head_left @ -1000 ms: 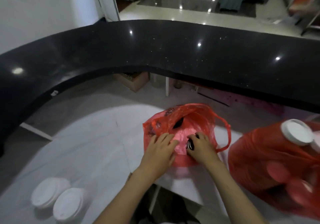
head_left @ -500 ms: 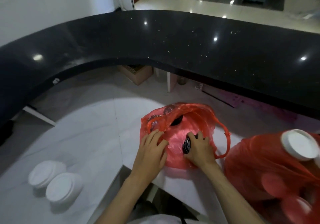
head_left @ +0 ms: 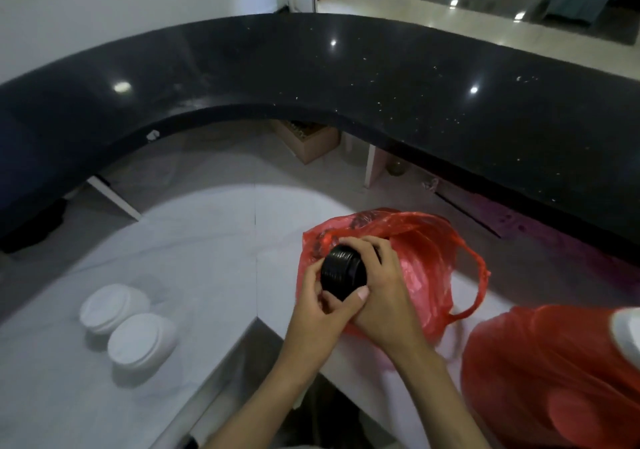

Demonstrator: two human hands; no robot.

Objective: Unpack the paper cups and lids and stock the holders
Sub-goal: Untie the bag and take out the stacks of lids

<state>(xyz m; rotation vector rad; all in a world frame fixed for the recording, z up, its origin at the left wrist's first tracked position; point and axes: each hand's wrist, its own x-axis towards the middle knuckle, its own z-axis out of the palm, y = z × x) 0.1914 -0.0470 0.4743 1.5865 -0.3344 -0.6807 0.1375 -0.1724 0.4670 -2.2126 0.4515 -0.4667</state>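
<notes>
Head view, nearest first: two bare forearms rise from the bottom edge and meet over the white worktop [head_left: 194,258], where both hands close on a black stack of lids [head_left: 343,272] just in front of the mouth of a red plastic bag [head_left: 426,254]. The left hand [head_left: 320,310] curls its fingers under and round the near end of the stack, thumb pressed along its side; the right hand [head_left: 384,296] wraps over the top from the other side, fingers bent across the far end. The stack looks light and stiff as a bundle but glossy, perhaps wrapped in film, so it could slide or splay apart; a grip round the girth with both ends capped, as now, seems the safest hold. To the left, well apart, lie two white lid stacks [head_left: 128,324] on their sides, touching each other. At the right edge a second red bag [head_left: 540,372] is cut off by the frame, with a white lidded shape [head_left: 628,330] only partly visible. What remains inside the first bag is hidden by crumpled plastic. No holders are in sight. Beyond curves the black counter [head_left: 346,77], with a cardboard box [head_left: 308,140] half hidden beneath it.
</notes>
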